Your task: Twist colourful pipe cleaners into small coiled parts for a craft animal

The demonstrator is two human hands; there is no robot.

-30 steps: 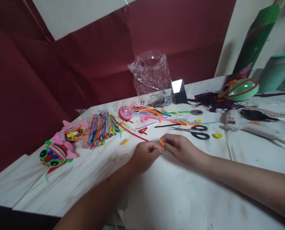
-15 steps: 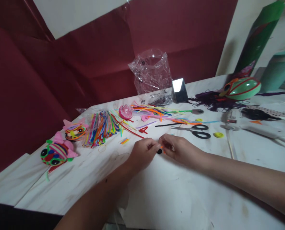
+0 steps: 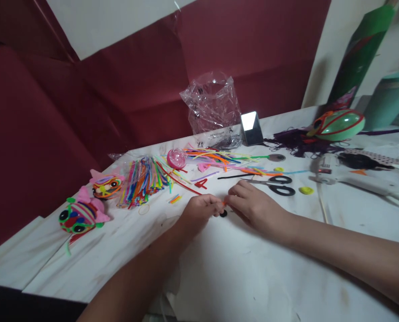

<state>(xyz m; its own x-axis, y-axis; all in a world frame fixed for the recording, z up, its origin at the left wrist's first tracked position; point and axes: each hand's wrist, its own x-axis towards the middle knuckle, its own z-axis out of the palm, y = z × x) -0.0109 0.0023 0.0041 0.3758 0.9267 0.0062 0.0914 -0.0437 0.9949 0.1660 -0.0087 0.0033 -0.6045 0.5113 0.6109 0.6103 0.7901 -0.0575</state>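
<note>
My left hand (image 3: 199, 213) and my right hand (image 3: 251, 203) meet fingertip to fingertip low over the white table (image 3: 246, 277). Both are closed in a pinch on a tiny orange piece (image 3: 224, 204), with a small black round bit (image 3: 223, 213) just below it. Black-handled scissors (image 3: 276, 184) lie just beyond my right hand. A bundle of coloured pipe cleaners (image 3: 144, 180) lies beyond my left hand.
Two striped round craft creatures (image 3: 80, 217) (image 3: 105, 185) sit at the table's left. Loose coloured strips (image 3: 219, 160), a pink ball (image 3: 176, 158), a clear plastic bag (image 3: 213, 105), a small mirror (image 3: 251, 127), a green egg-shaped craft (image 3: 338, 124), a glue gun (image 3: 347, 178) and a yellow cap (image 3: 306, 190) lie farther back.
Both hands have sunk closer to the table and kept their pinch. A black round bit now shows under the orange piece, which is mostly covered by my fingers.
</note>
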